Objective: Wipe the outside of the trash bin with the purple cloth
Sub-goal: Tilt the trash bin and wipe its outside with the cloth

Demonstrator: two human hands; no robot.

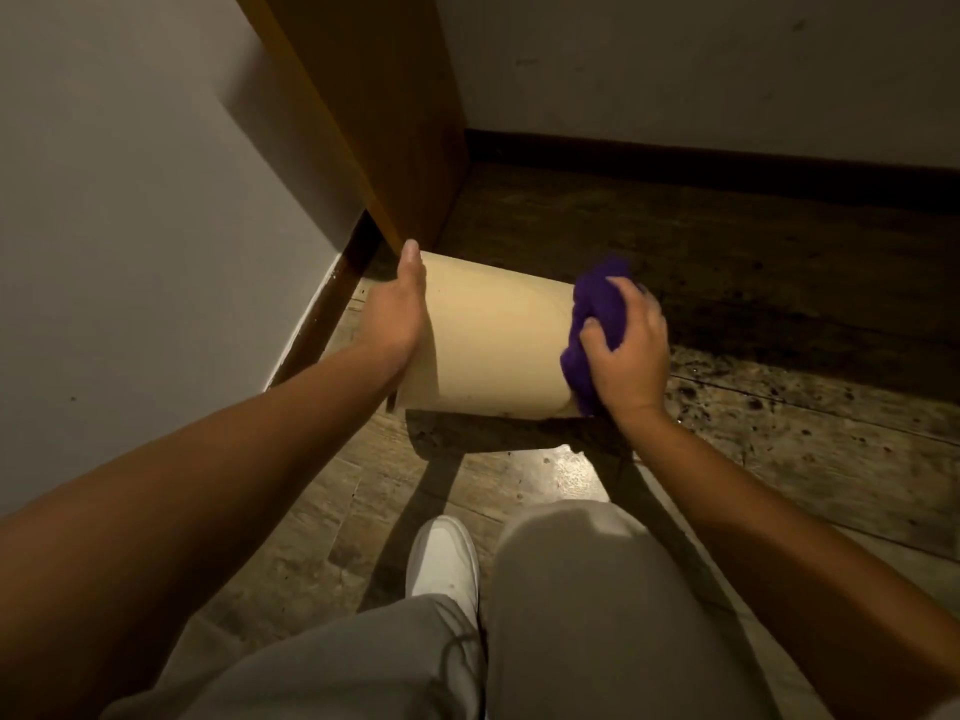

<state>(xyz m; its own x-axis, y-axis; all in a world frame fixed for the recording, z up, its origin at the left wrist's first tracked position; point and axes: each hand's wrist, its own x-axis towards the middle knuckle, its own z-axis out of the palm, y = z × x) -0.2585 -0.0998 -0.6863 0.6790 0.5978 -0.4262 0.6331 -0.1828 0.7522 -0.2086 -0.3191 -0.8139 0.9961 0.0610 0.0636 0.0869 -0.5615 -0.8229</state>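
Note:
A cream, cylindrical trash bin [493, 340] is tipped on its side above the wooden floor, its long axis running left to right. My left hand [397, 309] grips its left end, fingers pointing up along the rim. My right hand [626, 350] presses a bunched purple cloth [592, 324] against the bin's right end. The cloth covers that end, and the bin's opening is hidden from me.
A white wall [130, 226] stands close on the left, and a brown wooden panel [374, 111] rises just behind the bin. A dark baseboard [727, 158] lines the far wall. My knees and a white shoe [444, 558] are below on the worn floor [779, 423].

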